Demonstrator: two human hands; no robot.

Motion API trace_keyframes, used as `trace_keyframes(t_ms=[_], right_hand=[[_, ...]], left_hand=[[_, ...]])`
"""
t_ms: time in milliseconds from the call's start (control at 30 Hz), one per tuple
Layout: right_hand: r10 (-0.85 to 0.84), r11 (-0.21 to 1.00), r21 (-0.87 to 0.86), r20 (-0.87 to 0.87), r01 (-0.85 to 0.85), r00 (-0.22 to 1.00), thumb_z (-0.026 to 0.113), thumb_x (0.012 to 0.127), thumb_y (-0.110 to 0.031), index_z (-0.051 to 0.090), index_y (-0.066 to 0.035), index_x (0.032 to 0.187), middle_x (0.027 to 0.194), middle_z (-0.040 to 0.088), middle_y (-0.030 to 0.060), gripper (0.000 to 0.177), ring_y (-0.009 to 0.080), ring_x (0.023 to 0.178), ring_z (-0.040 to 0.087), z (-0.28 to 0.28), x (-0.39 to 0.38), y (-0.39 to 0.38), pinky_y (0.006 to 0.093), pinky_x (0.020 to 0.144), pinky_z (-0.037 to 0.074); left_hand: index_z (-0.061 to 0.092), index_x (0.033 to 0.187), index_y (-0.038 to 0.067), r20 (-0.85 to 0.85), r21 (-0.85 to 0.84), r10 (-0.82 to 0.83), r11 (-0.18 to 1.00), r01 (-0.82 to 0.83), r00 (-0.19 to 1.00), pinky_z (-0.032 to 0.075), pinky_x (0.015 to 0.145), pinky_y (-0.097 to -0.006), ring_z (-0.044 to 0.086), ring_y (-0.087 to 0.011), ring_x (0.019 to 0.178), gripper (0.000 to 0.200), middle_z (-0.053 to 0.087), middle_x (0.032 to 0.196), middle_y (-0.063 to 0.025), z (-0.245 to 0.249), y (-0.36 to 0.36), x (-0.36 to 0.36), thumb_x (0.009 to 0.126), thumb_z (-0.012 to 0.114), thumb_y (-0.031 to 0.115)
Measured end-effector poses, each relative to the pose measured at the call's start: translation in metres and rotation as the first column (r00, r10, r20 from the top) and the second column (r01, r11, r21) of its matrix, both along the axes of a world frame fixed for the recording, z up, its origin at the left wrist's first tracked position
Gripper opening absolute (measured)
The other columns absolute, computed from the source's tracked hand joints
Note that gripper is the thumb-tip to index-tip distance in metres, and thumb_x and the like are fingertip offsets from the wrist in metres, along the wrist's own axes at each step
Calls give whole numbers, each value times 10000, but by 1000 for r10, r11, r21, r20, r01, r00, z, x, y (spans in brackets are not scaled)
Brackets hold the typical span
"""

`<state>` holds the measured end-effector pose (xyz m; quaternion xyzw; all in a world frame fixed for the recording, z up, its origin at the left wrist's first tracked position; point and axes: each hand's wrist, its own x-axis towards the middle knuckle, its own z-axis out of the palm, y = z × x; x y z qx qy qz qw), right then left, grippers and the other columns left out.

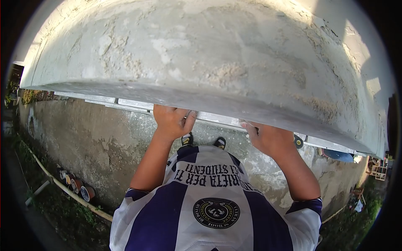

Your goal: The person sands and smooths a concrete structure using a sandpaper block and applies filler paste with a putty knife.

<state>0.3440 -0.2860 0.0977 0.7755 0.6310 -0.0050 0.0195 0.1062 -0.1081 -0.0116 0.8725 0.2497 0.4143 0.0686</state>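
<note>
A thick grey concrete ledge (pixel 176 54), rough with patches of plaster, fills the upper view. Below its near edge, my left hand (pixel 169 121) is closed, its thumb at the left end of a white flat strip (pixel 222 119). At the strip's right end is my right hand (pixel 270 138), also closed, with the thumb against it. The ledge hides most of the fingers on both hands and the far side of the strip. More white flat pieces (pixel 136 104) lie in a row left of my left hand. Beside my right hand shows a dark rounded end (pixel 298 141) with a hole.
My sandalled feet (pixel 220 143) stand on a stained concrete floor (pixel 92 138). Several pots (pixel 87 193) and a long pole (pixel 63 184) lie along its left edge, by plants. Toward the right are a blue item (pixel 338 155) and a wooden frame (pixel 379 172).
</note>
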Motion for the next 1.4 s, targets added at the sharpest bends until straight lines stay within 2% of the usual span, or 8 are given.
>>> trace_keyframes(t_ms=[333, 433, 533, 833, 933, 1033, 1233, 1400], right_hand=[[70, 991, 119, -49, -64, 996, 704, 922, -371, 784, -198, 1146, 1131, 730, 104, 294, 334, 1039, 674, 7, 29, -24, 446, 915, 518], [15, 1000, -2, 41, -15, 999, 692, 933, -379, 784, -195, 1141, 1118, 730, 112, 293, 341, 1032, 673, 6, 4, 2, 446, 914, 517], [-108, 972, -209, -10, 104, 994, 670, 953, -373, 783, -195, 1143, 1130, 729, 123, 284, 344, 1042, 669, 18, -2, 12, 446, 926, 517], [37, 995, 90, -58, -32, 998, 630, 976, -411, 773, -174, 1164, 1162, 719, 139, 335, 365, 1076, 659, 4, 14, -7, 445, 969, 501], [-47, 984, -173, -85, 32, 995, 632, 974, -405, 761, -171, 1181, 1182, 714, 144, 338, 370, 1093, 655, 10, -14, 29, 453, 980, 498], [136, 986, 108, -62, -129, 989, 639, 968, -400, 748, -154, 1188, 1166, 719, 150, 347, 386, 1077, 658, -5, -4, 24, 464, 952, 504], [-29, 999, 16, -179, 32, 983, 614, 985, -413, 736, -115, 1184, 1099, 726, 183, 378, 403, 1022, 665, 15, 20, -9, 471, 924, 506], [88, 992, 96, -39, -84, 995, 595, 999, -422, 731, -111, 1182, 1091, 727, 189, 386, 407, 1009, 669, -4, 5, 10, 473, 916, 512]], left_hand=[[792, 918, 193, 11, 17, 38, 999, -39, 999, 472, 827, -451, 666, -298, 974, 209, 731, 1059, -60, 1, 0, 1, 734, 763, 287], [794, 924, 195, -3, 44, 32, 999, -32, 999, 474, 837, -449, 667, -297, 979, 215, 732, 1069, -58, 2, -1, 0, 734, 761, 291], [797, 928, 201, -17, 12, 19, 1000, -18, 1000, 476, 845, -443, 671, -289, 974, 219, 734, 1065, -54, 1, 0, -1, 732, 761, 290], [796, 939, 200, 22, 45, 29, 999, -30, 999, 461, 833, -420, 677, -257, 944, 212, 744, 1034, -35, 4, 3, 2, 745, 768, 283], [797, 931, 199, 1, 42, 17, 999, -17, 1000, 460, 832, -424, 679, -257, 935, 201, 745, 1034, -35, 8, 0, 1, 750, 769, 282], [797, 922, 197, 2, 45, 9, 999, -9, 1000, 463, 827, -429, 683, -259, 925, 201, 745, 1034, -39, 10, 3, 3, 741, 772, 280], [797, 918, 200, 7, 10, 25, 1000, -25, 1000, 476, 803, -437, 687, -276, 929, 221, 743, 1030, -50, -5, 0, -2, 715, 774, 285], [794, 937, 202, 4, -9, 10, 1000, -10, 1000, 483, 787, -446, 681, -285, 938, 234, 734, 1033, -54, -9, 0, -2, 720, 769, 286]])
